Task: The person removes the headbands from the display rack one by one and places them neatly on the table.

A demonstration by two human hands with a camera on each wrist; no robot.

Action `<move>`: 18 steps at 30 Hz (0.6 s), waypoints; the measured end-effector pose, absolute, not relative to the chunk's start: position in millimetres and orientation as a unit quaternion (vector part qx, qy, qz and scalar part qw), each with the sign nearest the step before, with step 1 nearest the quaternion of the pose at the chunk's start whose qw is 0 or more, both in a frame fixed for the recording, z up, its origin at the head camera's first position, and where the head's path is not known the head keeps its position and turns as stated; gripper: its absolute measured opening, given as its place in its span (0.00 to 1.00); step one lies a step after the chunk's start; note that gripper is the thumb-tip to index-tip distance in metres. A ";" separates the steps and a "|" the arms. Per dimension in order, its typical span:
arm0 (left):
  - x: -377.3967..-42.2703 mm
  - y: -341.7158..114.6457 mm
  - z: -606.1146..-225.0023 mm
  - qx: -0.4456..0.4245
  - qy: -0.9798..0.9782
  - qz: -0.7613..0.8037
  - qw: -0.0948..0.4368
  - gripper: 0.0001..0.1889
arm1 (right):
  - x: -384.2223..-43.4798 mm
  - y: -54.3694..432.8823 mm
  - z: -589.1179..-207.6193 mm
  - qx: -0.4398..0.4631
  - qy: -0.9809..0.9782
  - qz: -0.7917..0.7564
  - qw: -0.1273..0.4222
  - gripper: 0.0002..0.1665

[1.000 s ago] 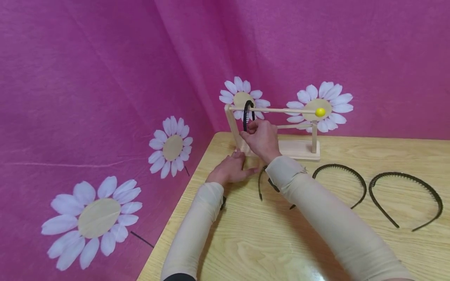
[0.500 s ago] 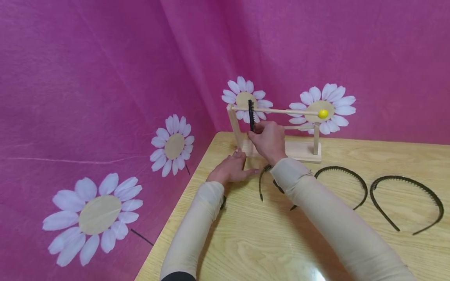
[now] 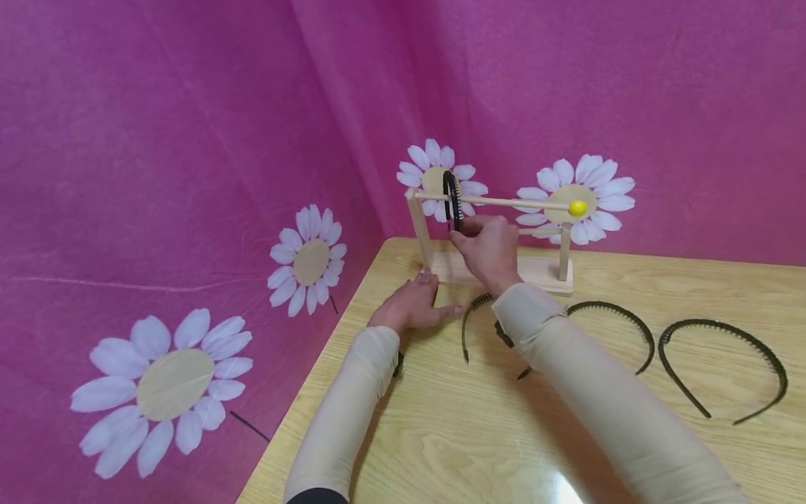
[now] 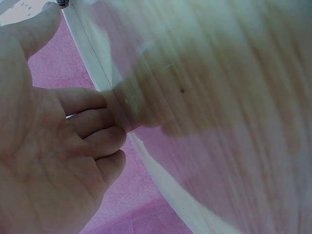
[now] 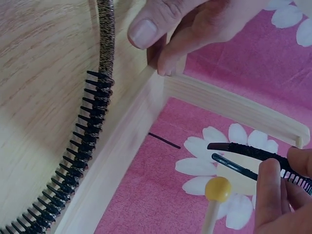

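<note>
My right hand (image 3: pixel 490 253) pinches a black toothed headband (image 3: pixel 455 203) between thumb and fingers. The headband stands upright, its arch above the upper rod (image 3: pixel 516 202) of a pale wooden rack near the left upright (image 3: pixel 420 227). Its two ends (image 5: pixel 233 165) show in the right wrist view, beside the rod's yellow ball tip (image 5: pixel 218 189). My left hand (image 3: pixel 412 304) rests at the left front corner of the rack's base (image 3: pixel 541 274), thumb spread to the right. In the left wrist view, the left hand's fingertips (image 4: pixel 114 136) touch a wooden edge.
On the table (image 3: pixel 453 434) lie more dark toothed headbands: one partly hidden by the right arm (image 3: pixel 467 318), a middle one (image 3: pixel 609 305) and a far-right one (image 3: pixel 711 323). A pink cloth (image 3: pixel 189 140) with daisies borders the table's left and back.
The headband has turned about its upright axis, passing edge-on, and shifted slightly right along the upper rod with the right hand. The left hand stays at the base corner.
</note>
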State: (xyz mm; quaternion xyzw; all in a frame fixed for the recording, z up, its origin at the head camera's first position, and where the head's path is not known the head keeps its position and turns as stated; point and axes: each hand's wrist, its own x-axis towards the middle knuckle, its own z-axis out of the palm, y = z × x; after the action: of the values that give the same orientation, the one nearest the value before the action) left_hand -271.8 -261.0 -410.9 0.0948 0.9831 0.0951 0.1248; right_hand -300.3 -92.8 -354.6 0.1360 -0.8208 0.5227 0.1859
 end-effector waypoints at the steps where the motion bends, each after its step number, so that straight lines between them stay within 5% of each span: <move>1: -271.7 -260.7 -410.8 0.096 0.983 0.095 0.124 0.47 | -299.9 -92.0 -353.3 0.135 -0.818 0.527 0.187 0.12; 18: -268.3 -260.6 -409.5 0.096 0.981 0.103 0.129 0.51 | -297.6 -81.0 -341.6 0.135 -0.801 0.545 0.209 0.15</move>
State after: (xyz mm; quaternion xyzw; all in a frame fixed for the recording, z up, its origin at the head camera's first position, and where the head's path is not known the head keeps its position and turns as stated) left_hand -268.3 -260.6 -409.5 0.0962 0.9815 0.1034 0.1293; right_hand -297.6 -81.0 -341.6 0.1349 -0.8008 0.5448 0.2091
